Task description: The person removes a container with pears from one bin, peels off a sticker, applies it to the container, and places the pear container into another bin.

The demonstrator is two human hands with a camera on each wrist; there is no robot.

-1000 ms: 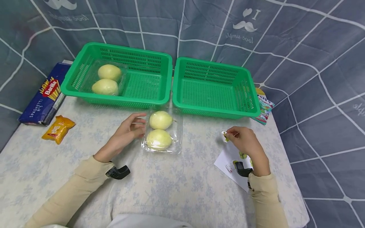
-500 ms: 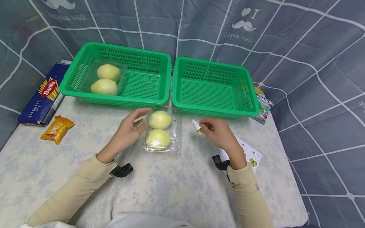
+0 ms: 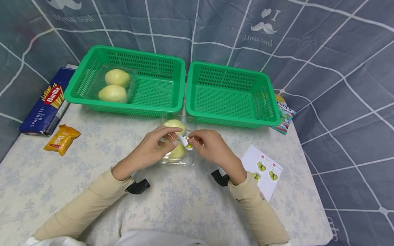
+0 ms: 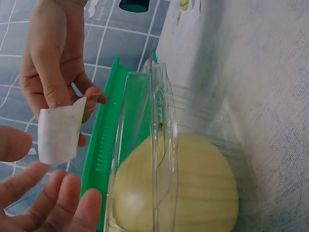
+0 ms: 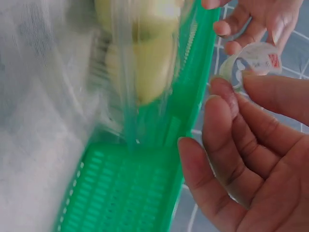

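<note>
Over a clear plastic box (image 3: 187, 162) with two pale yellow, stemmed fruits (image 3: 176, 153), my two hands come close together. Thumb and fingers of my right hand (image 3: 215, 147) pinch a small sticker (image 4: 60, 135). Its white back faces the left wrist view; it is curled, and green fruit and a red mark are printed on its front. My left hand (image 3: 149, 148) is at the sticker's other side, thumb and fingers spread apart, with one fingertip right at its lower edge. In the head view this hand partly hides the fruits.
A sheet of fruit stickers (image 3: 265, 189) lies at right. Behind the box stand two green baskets, the left basket (image 3: 157, 92) with another fruit box (image 3: 129, 97), the right basket (image 3: 227, 102) beside it. A spaghetti box (image 3: 46, 102), orange packet (image 3: 62, 140) and colourful bag (image 3: 285, 118) lie around.
My right hand has moved left from the sticker sheet to the fruit box, carrying the sticker. My left hand has moved right, from the box's left side to over it.
</note>
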